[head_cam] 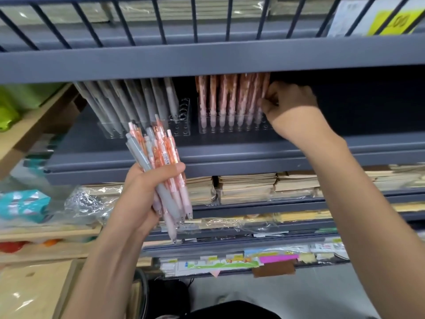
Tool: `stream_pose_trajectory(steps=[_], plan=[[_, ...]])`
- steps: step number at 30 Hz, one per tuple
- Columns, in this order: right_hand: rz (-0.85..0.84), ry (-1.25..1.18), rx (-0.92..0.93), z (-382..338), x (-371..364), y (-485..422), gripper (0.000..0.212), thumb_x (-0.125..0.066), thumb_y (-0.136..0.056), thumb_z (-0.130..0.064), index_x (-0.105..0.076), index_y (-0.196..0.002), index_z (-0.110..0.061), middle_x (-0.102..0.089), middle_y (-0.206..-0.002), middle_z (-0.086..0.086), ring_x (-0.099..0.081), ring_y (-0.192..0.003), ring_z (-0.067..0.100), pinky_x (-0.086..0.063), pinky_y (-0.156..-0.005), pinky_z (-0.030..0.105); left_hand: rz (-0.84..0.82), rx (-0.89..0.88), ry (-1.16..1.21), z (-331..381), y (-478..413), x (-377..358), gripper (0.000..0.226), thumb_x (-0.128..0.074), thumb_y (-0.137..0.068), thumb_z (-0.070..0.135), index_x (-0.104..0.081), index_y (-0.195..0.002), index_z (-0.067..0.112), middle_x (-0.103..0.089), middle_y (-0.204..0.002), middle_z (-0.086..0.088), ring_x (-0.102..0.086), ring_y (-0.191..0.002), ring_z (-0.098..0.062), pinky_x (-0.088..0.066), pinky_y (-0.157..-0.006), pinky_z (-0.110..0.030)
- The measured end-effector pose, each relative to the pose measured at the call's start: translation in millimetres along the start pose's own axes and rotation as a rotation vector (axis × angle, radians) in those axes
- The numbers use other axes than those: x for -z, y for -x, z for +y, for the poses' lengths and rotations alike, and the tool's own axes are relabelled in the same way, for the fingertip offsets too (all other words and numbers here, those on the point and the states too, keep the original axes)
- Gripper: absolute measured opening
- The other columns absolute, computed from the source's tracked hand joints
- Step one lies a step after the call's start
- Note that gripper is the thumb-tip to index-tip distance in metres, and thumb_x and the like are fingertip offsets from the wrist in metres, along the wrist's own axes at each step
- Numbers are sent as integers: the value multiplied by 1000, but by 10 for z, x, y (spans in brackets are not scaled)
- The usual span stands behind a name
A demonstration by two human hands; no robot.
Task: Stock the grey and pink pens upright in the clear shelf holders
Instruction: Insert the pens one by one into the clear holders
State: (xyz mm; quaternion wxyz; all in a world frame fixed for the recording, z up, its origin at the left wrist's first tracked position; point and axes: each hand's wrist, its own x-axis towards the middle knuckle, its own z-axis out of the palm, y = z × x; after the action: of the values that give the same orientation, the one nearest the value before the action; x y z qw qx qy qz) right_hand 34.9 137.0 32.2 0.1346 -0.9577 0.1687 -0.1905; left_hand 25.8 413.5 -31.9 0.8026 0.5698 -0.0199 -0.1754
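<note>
My left hand (147,192) is shut on a bundle of grey and pink pens (161,162), held in front of the shelf edge. On the dark shelf stand two clear holders. The left clear holder (181,125) carries several grey pens (128,100) leaning left, with empty holes at its right end. The right clear holder (230,126) carries several pink patterned pens (230,95) upright. My right hand (287,104) reaches under the upper shelf and pinches the rightmost pink pen (264,93) in that holder.
A dark metal shelf board (207,58) with a wire rail hangs low over the pen tops. Below the pen shelf lie stacks of brown notebooks (246,185) and wrapped stationery. Wooden shelving (46,231) with colourful goods stands at the left.
</note>
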Motion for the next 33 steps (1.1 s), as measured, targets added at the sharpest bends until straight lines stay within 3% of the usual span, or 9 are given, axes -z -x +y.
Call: stream_pose_trajectory(steps=[4, 7, 11, 13, 17, 20, 23, 28, 33], plan=[[-14, 15, -14, -13, 7, 13, 30, -51, -99, -33, -63, -99, -5, -67, -101, 18, -48, -82, 31, -35, -72, 30, 13, 5, 22, 12, 27, 26, 47, -80, -63, 15, -62, -106, 10, -69, -72, 2, -68, -68, -13, -56, -57, -26], [100, -70, -42, 11, 13, 108, 26, -58, -94, -35, -64, -106, -12, -70, -99, 9, -61, -90, 33, -45, -76, 29, 24, 3, 18, 18, 38, 34, 46, -80, -62, 15, -63, -104, 10, -68, -71, 1, -68, -67, -14, -57, -58, -27], [236, -533, -30, -230, 34, 407, 7, -62, -83, -26, -68, -86, -30, -66, -71, -18, -63, -72, 1, -41, -62, 3, 16, 7, -14, 8, 61, 44, 47, -82, -62, 15, -65, -105, 9, -69, -73, -1, -68, -67, -18, -58, -61, -29], [137, -606, -3, -419, -20, 530, 7, -64, -82, -30, -70, -78, -30, -66, -65, -18, -61, -71, -6, -41, -62, 2, 4, 9, -26, -7, 79, 31, 47, -83, -62, 13, -66, -105, 7, -71, -74, -4, -70, -66, -19, -57, -58, -29], [-208, -786, 62, -671, -133, 701, 15, -71, -85, -40, -75, -80, -26, -72, -73, -10, -61, -64, -3, -50, -66, 21, -45, -12, -54, -21, 101, -29, 45, -82, -63, 10, -66, -105, 3, -72, -77, -8, -72, -67, -22, -57, -58, -28], [-468, -886, 98, -710, -184, 757, 16, -76, -83, -38, -77, -83, -22, -68, -67, -12, -53, -54, -5, -40, -55, 12, -94, -34, -63, -23, 102, -56, 42, -79, -65, 6, -66, -105, 2, -72, -78, -9, -72, -67, -23, -58, -60, -29], [-535, -996, 78, -662, -195, 768, 14, -77, -84, -25, -75, -85, -11, -59, -61, -12, -48, -48, -3, -36, -48, 9, -125, -31, -53, -28, 98, -90, 39, -78, -66, 5, -68, -104, 5, -71, -78, -8, -71, -67, -23, -58, -60, -30], [-399, -1232, -20, -495, -119, 753, 11, -63, -95, -16, -66, -92, -6, -72, -79, 7, -57, -58, 17, -46, -48, 26, -75, 25, -9, -65, 42, -153, 51, -79, -63, 10, -63, -112, 8, -67, -72, -4, -62, -59, -19, -53, -53, -29], [20, -1505, -146, -108, -32, 668, 7, -44, -98, -9, -51, -97, -9, -72, -78, 16, -65, -58, 24, -54, -54, 28, -100, 7, 35, -77, 23, -195, 61, -85, -64, 15, -57, -117, 6, -66, -73, -6, -63, -57, -21, -54, -54, -30]])
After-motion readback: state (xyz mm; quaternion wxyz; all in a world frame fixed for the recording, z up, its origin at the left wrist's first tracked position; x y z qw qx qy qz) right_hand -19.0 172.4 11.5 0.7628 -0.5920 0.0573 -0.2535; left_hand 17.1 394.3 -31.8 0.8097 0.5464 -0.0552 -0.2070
